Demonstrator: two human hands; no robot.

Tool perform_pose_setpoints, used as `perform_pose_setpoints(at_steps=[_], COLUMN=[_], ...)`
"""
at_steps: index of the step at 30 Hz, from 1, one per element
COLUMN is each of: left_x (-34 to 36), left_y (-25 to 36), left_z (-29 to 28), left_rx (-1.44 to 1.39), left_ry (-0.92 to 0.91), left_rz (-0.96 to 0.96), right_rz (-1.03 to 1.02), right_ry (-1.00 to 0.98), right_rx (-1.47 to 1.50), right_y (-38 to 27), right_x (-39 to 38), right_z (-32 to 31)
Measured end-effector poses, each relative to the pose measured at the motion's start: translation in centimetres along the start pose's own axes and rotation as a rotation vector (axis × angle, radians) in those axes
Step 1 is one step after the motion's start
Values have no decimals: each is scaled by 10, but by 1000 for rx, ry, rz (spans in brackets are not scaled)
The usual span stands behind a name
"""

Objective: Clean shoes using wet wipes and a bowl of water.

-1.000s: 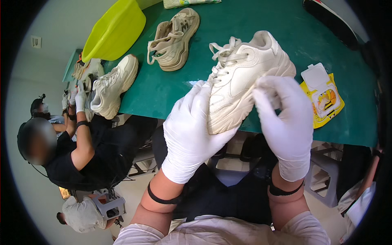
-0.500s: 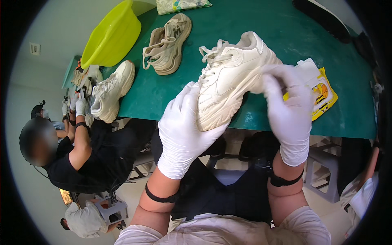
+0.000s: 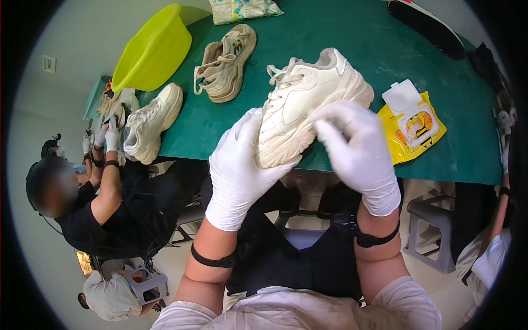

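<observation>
My left hand (image 3: 236, 165), in a white glove, grips a cream sneaker (image 3: 300, 99) by its toe end. The sneaker is held tilted above the table's near edge, its heel pointing up and away to the right. My right hand (image 3: 357, 148), also gloved, has its fingers curled in against the side of the thick sole. Whether a small cloth or wipe is pinched in those fingers is hidden. Beside it, right of the shoe, lies a yellow wipes pack (image 3: 404, 151) with its white lid (image 3: 408, 97) flipped up.
On the green table (image 3: 352, 33) lie a beige sneaker (image 3: 226, 63) and a white sneaker (image 3: 154, 124) at left. A yellow-green basin (image 3: 151, 49) stands behind them, near a plastic packet (image 3: 245, 10). A dark insole-like piece (image 3: 426, 27) rests far right. A co-worker (image 3: 99, 214) sits at left.
My right hand has moved left and a little down along the sole toward the toe. The sneaker and my left hand shifted slightly left. More of the wipes pack is now uncovered.
</observation>
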State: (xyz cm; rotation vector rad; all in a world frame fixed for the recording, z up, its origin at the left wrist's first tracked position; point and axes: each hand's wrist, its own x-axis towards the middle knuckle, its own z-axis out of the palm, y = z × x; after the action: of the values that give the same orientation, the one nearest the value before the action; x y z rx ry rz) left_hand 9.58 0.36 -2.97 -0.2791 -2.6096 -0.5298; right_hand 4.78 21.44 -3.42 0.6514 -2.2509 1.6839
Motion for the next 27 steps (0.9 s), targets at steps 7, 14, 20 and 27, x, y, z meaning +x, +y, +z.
perform_pose_setpoints(at_steps=[7, 14, 20, 27], left_x=[10, 17, 38, 49], left_y=[-26, -35, -15, -14], left_z=[-33, -49, -50, -14], left_rx=[-71, 70, -30, 116], left_ry=[-18, -249, -327, -133], left_rz=[39, -63, -121, -49], right_rz=[99, -5, -1, -28], right_ry=[429, 249, 247, 306], right_rx=[46, -194, -175, -240], right_y=[12, 25, 26, 26], right_x=[1, 2, 3, -2], right_z=[-11, 13, 11, 19])
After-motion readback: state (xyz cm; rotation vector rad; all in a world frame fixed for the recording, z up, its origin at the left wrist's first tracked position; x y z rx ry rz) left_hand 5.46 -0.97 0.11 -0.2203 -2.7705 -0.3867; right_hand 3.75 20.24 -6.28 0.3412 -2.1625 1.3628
